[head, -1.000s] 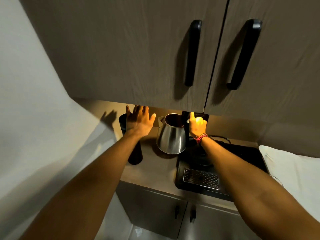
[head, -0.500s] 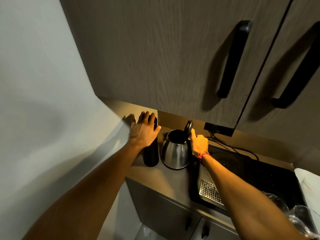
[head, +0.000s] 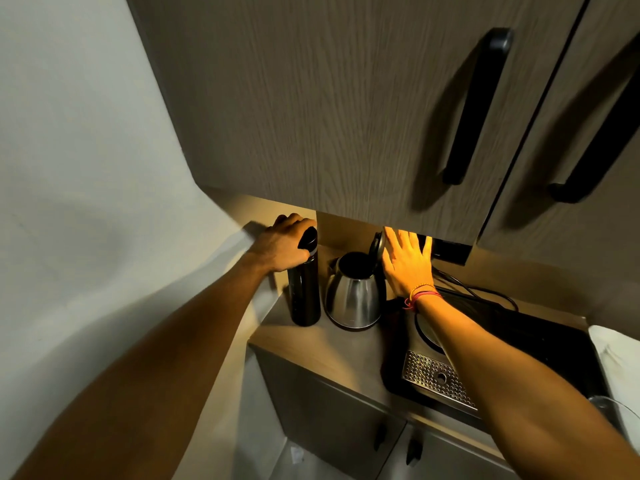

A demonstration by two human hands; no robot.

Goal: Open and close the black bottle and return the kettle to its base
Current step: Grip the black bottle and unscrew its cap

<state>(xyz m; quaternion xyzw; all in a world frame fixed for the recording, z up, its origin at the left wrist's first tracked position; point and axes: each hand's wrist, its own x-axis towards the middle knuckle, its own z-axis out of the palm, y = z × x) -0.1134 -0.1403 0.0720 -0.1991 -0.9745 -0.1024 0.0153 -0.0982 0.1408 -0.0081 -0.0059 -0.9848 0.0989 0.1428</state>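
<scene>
A tall black bottle (head: 304,296) stands upright on the counter at the back left. My left hand (head: 285,245) is wrapped around its cap and top. Right beside it stands a steel kettle (head: 353,299) with its black lid (head: 376,247) flipped up, off its base. My right hand (head: 407,263) is spread flat, fingers apart, against the back of the raised lid and the handle. The round kettle base (head: 427,332) sits on the black tray to the right, partly hidden by my right forearm.
Upper cabinet doors with black handles (head: 476,105) hang low over the counter. A black tray (head: 540,344) holds a perforated metal drip grate (head: 434,377). Cables (head: 485,292) run along the back wall. A glass rim (head: 609,405) and a white cloth (head: 620,358) lie at the right edge.
My left hand has closed around the bottle's cap instead of lying flat on it. My right hand has opened and risen against the kettle lid. The camera has shifted closer and leftward.
</scene>
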